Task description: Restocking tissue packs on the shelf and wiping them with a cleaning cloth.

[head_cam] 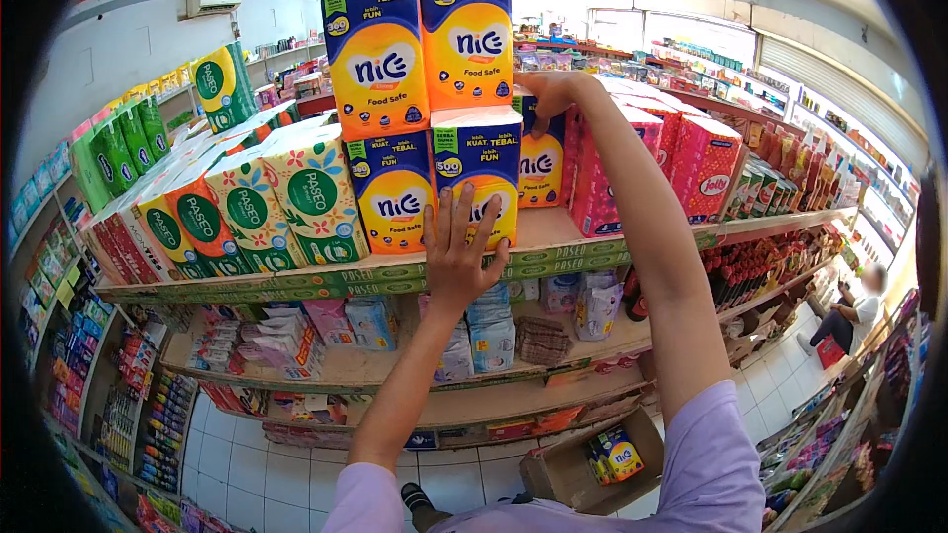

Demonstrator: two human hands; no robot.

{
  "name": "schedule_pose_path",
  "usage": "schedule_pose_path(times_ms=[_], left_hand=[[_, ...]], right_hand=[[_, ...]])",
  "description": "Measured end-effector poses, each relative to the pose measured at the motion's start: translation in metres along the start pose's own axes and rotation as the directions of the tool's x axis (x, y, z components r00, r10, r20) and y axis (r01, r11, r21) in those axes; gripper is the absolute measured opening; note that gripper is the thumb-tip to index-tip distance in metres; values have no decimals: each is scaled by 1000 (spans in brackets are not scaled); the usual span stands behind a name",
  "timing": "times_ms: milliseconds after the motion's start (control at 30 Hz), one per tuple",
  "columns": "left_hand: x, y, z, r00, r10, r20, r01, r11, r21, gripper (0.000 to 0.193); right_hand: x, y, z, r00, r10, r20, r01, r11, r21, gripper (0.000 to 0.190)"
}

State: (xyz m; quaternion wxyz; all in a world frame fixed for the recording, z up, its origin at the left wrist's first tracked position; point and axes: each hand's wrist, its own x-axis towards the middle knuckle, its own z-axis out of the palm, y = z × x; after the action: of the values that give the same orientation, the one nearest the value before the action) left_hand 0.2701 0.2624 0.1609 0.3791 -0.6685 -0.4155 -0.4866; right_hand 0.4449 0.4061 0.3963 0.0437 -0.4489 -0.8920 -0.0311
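My left hand [463, 244], fingers spread, rests flat against the front of a blue-and-yellow Nice tissue pack [478, 144] in the lower row. To its left stands another Nice pack [392, 196]. Two more Nice packs, one on the left [378, 59] and one on the right [466, 37], are stacked on top. My right hand [552, 96] reaches over a Nice pack [541, 170] set further back, beside the stack's right side. Some of its fingers are hidden behind the upper right pack, so its grip is unclear.
Paseo tissue packs [311, 196] line the wooden shelf [541, 229] on the left; pink Jelly packs [703, 163] are on the right. Lower shelves hold wet-wipe packs [492, 337]. A cardboard box [570, 485] with Nice packs lies on the tiled floor. A person [852, 311] sits at right.
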Motion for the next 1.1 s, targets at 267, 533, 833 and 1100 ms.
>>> schedule_pose_path(times_ms=[267, 533, 833, 1100], left_hand=[[0, 0, 2, 1000, 5, 1, -6, 1000, 11, 57], [-1, 3, -1, 1000, 5, -4, -5, 1000, -9, 56], [4, 2, 2, 1000, 5, -4, -5, 1000, -3, 54], [3, 4, 2, 1000, -4, 8, 4, 1000, -13, 56]], right_hand=[[33, 6, 21, 998, 59, -10, -60, 996, -70, 89], [41, -18, 17, 977, 140, -161, -161, 979, -124, 79], [47, -25, 12, 926, 255, -278, -313, 931, -189, 68], [0, -26, 70, 741, 60, -669, -374, 865, -336, 46]])
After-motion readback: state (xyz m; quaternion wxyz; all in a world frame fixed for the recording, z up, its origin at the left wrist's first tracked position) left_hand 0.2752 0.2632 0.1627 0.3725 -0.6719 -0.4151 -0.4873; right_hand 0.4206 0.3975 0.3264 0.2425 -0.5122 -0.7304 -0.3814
